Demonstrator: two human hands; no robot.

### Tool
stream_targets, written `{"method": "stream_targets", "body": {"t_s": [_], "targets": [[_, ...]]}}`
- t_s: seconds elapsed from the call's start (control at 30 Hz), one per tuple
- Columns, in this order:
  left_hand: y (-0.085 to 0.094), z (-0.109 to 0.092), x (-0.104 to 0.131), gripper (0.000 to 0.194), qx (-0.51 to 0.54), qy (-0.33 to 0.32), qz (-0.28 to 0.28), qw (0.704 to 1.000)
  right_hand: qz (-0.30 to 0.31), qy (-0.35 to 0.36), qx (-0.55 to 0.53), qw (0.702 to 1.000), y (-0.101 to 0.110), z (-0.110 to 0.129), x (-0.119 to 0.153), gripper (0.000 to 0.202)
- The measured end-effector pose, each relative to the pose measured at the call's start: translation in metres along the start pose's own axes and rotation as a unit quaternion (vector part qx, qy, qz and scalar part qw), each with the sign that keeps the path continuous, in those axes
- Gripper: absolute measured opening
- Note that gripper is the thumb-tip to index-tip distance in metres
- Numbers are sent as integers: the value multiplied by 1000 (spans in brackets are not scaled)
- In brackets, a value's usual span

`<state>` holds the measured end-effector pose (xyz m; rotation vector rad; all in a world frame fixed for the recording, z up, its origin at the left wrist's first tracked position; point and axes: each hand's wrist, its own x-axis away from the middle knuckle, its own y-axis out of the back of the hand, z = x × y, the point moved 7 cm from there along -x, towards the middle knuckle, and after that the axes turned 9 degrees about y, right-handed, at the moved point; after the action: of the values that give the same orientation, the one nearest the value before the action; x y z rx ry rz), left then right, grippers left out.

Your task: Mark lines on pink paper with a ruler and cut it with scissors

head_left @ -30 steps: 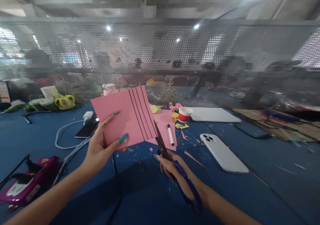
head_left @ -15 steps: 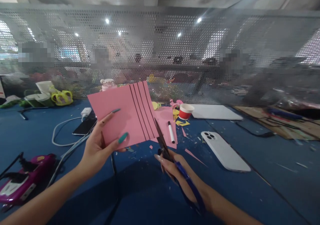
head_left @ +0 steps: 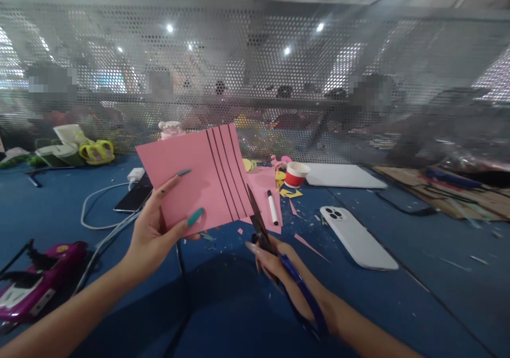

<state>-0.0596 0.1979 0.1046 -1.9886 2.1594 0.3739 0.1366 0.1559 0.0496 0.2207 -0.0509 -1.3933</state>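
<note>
My left hand (head_left: 159, 222) pinches a sheet of pink paper (head_left: 187, 161) by its lower left part, fingers behind and in front of it. Several dark lines run down the sheet's right side. My right hand (head_left: 285, 270) grips a pair of scissors (head_left: 258, 225) with blue handles and dark blades. The blades point up at the paper's lower right edge; I cannot tell whether they touch it. Behind the scissors, a black-and-white marker (head_left: 273, 208) lies on more pink paper (head_left: 263, 177).
A white phone (head_left: 358, 238) lies to the right, below a white flat board (head_left: 345, 176). A red-and-white paper cup (head_left: 296, 175) stands at the back. On the left are a purple power strip (head_left: 51, 273), cables and a black phone (head_left: 133, 194). Paper scraps (head_left: 311, 246) litter the blue table.
The view has shifted slightly. Both hands keep their grip, and the paper and scissors stay nearly in the same place relative to each other.
</note>
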Motion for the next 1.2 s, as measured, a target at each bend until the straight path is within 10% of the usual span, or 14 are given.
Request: {"method": "stream_targets", "body": {"t_s": [1.2], "targets": [[0,3,-1,57,19,3,2,1000,26,12,2,1000,-1,-5,1,42]]}}
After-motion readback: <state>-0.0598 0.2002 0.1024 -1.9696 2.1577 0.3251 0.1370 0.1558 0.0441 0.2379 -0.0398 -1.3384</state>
